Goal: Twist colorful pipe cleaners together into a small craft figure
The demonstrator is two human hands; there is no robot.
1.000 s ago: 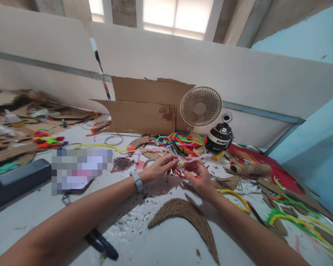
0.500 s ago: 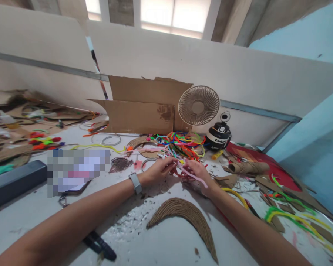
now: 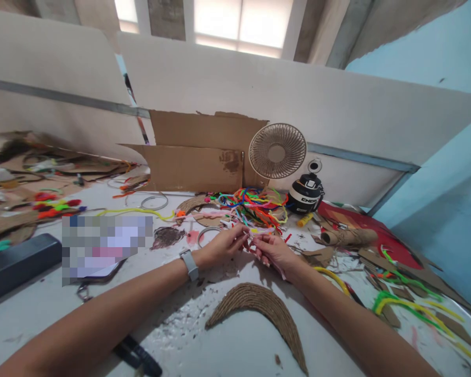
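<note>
A pink pipe cleaner (image 3: 267,230) is pinched between the fingertips of my left hand (image 3: 228,244) and my right hand (image 3: 275,253), which almost meet. Part of it is covered by my fingers, and a small yellow bit shows beside it. Just beyond lies a tangled pile of many-coloured pipe cleaners (image 3: 255,204). Nearer to me, a brown crescent wrapped in cord (image 3: 261,299) rests flat on the white table (image 3: 204,335). To the left of my left hand lies a roll of clear tape or a ring (image 3: 204,236).
A fan (image 3: 277,152) and a black-and-white bottle (image 3: 305,195) stand at the back, beside folded cardboard (image 3: 196,167). On the left lie a phone (image 3: 113,246) and a dark grey case (image 3: 21,267). Cardboard scraps, a cardboard tube (image 3: 349,237) and yellow-green pipe cleaners (image 3: 412,309) fill the right.
My right hand has turned, and the long pink end that lay across it now mostly hides behind the hand. My left hand stays near the same spot. The view has shifted slightly.
</note>
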